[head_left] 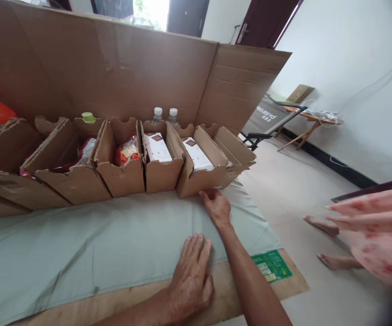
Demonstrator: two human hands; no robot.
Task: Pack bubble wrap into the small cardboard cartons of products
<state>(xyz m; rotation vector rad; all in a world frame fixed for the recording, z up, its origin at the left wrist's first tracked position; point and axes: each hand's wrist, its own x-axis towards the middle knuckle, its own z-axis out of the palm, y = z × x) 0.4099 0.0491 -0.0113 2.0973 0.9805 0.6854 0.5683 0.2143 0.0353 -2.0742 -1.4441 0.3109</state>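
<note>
My left hand (192, 271) lies flat on the pale green cloth (114, 240) near the table's front edge, fingers stretched out, nothing held. Further forward, my right hand (218, 209) is closed, with thumb and fingertips together at the foot of a cardboard box (196, 183). What those fingertips grip, whether cloth or box edge, I cannot make out. A white carton (197, 155) sits inside that box. To its left stands another box (163, 175) holding a similar white carton (159, 147). Beyond it, a third box (121, 179) contains a red and clear food packet (128, 151).
Further boxes (76, 185) continue leftward. Behind the row rise a tall cardboard panel (131, 72), two clear bottles (157, 117) and a green cap (88, 117). A green printed sheet (273, 266) lies at the table's right corner. At right stands a person in a pink skirt (379, 231).
</note>
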